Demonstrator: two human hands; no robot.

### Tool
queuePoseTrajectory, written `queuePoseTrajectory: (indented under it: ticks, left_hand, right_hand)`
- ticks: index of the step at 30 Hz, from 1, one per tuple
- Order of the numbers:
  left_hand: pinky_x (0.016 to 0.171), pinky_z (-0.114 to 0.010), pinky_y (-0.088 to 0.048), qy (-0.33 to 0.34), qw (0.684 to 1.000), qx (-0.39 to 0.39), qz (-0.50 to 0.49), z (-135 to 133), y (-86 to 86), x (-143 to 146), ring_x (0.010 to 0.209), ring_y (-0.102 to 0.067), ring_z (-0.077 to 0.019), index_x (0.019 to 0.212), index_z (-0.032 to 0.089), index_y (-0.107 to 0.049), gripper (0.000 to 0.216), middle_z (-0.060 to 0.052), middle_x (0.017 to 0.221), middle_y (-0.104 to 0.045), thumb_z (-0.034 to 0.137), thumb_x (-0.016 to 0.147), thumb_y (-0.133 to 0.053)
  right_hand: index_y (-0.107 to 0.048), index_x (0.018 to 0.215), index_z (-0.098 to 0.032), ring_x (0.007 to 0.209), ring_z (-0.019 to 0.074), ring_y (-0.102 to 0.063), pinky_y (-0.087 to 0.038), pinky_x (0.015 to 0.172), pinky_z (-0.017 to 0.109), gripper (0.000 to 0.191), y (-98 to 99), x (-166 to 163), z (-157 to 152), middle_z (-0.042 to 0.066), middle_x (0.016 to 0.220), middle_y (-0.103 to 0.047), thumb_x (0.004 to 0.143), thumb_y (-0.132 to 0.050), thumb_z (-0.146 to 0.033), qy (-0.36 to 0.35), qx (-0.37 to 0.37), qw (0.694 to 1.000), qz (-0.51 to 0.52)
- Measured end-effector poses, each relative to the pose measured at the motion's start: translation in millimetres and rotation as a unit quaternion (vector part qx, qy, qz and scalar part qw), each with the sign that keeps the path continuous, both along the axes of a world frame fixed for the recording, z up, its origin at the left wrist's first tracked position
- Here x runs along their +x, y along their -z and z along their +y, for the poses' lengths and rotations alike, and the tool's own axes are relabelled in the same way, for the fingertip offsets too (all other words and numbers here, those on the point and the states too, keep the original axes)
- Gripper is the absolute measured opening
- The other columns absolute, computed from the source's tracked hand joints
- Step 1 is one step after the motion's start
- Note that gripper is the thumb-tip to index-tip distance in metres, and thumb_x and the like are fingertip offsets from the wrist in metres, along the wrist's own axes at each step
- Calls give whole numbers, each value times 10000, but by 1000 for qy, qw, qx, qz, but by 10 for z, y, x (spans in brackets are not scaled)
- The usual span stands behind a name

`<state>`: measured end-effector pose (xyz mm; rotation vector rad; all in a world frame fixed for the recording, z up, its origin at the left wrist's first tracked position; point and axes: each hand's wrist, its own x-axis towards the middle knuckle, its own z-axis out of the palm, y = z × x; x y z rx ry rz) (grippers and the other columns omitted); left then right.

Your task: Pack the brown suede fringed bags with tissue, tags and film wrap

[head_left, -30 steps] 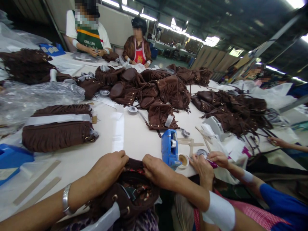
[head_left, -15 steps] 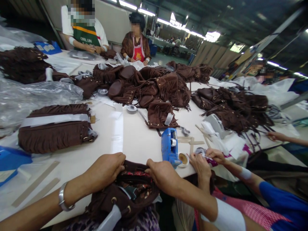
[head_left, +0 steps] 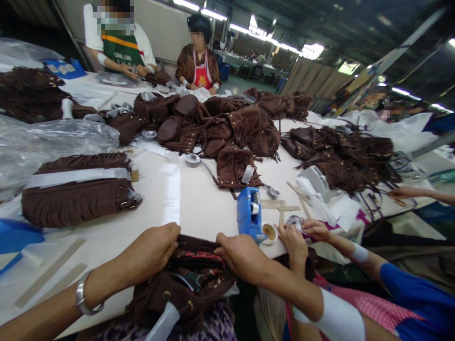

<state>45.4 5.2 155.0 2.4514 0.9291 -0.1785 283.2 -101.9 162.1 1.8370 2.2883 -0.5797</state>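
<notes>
A dark brown drawstring bag [head_left: 149, 296] with gold eyelets lies at my lap, its mouth spread and a red patterned lining showing inside. My left hand [head_left: 156, 248], with a silver bangle at the wrist, pinches the left end of the bag's far rim. Gripping the right end of that rim is my right hand [head_left: 241, 258]; a white band wraps its forearm. A white wrapped strip [head_left: 165, 322] hangs over the bag's near side. The fingertips of both hands are partly hidden behind the cloth.
A blue tape dispenser [head_left: 249, 213] and tape roll [head_left: 270, 233] stand beyond my right hand. At right, a co-worker's hands [head_left: 295, 239] handle something small. Brown fringed bags [head_left: 220, 125] heap across the table, and a bundled bag [head_left: 76, 189] lies left.
My left hand has shifted slightly left, and the bag's mouth looks a little wider. Both hands keep their hold on the rim. The whole view has shifted slightly.
</notes>
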Motion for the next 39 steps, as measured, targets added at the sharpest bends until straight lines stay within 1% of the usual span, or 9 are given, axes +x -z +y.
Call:
queuePoseTrajectory:
  ticks: [10,16,18,20,23,26,29,35,39]
  left_hand:
    - [709,-309,-412,-18,999,-35,-13,-6,16,-115,783,-594,-197,832,233,-461,121,-32,839,-609,228,932,-391]
    - [718,-300,-410,-12,999,-28,-27,49,72,-155,801,-586,-197,826,227,-482,123,-36,856,-623,217,917,-400]
    - [694,-293,-400,-11,999,-22,-23,98,99,-151,774,-582,-194,792,226,-479,115,-31,823,-623,202,889,-423]
    - [656,-286,-380,-15,1000,-16,-17,145,125,-149,732,-573,-188,754,226,-466,110,-22,776,-616,188,856,-449]
    - [634,-278,-361,-13,1000,-14,-16,194,142,-155,719,-569,-183,742,230,-467,97,-8,757,-617,197,832,-483]
    - [645,-291,-352,-13,1000,2,-11,245,120,-183,743,-575,-198,750,231,-470,88,-21,773,-624,206,833,-482]
    - [636,-310,-328,-19,1000,24,-2,310,88,-234,726,-571,-219,744,230,-459,98,-40,755,-615,201,838,-463]
    - [656,-297,-357,-6,1000,15,-9,349,107,-348,752,-582,-208,752,231,-459,100,-32,775,-618,182,839,-454]
    - [662,-294,-374,-14,1000,-1,-14,318,130,-444,745,-578,-201,772,230,-459,113,-36,797,-620,209,879,-428]
  right_hand:
    - [-538,987,-183,736,187,-704,-275,548,280,169,-39,-22,-3,64,819,-741,1016,-455,-327,-2,-5,1000,17]
    - [-565,1031,-166,755,216,-698,-397,602,282,176,-34,-50,3,73,820,-731,1019,-472,-314,13,8,1000,22]
    - [-550,1155,-144,917,242,-684,-477,748,321,263,-75,-98,-45,113,987,-723,1009,-505,-358,-7,71,996,57]
    - [-480,1304,-139,1149,266,-601,-465,951,380,471,-111,-159,-116,156,1229,-649,964,-570,-453,-78,139,978,136]
    - [-412,1392,-121,1196,265,-572,-458,1007,372,672,-77,-213,-202,169,1308,-607,887,-661,-489,-154,121,956,217]
    - [-586,1155,-146,949,244,-658,-511,873,334,346,30,-188,-213,104,1013,-712,863,-659,-315,-137,45,976,165]
    - [-588,858,-192,810,178,-660,-452,969,294,25,65,-135,-198,30,807,-701,863,-563,-189,-178,17,971,161]
    - [-546,825,-200,733,125,-656,-357,1063,235,55,-44,-98,-245,2,755,-690,847,-515,-160,-194,27,964,177]
    - [-580,873,-198,851,127,-677,-302,1112,239,80,-108,-66,-265,21,834,-717,840,-518,-159,-184,9,965,187]
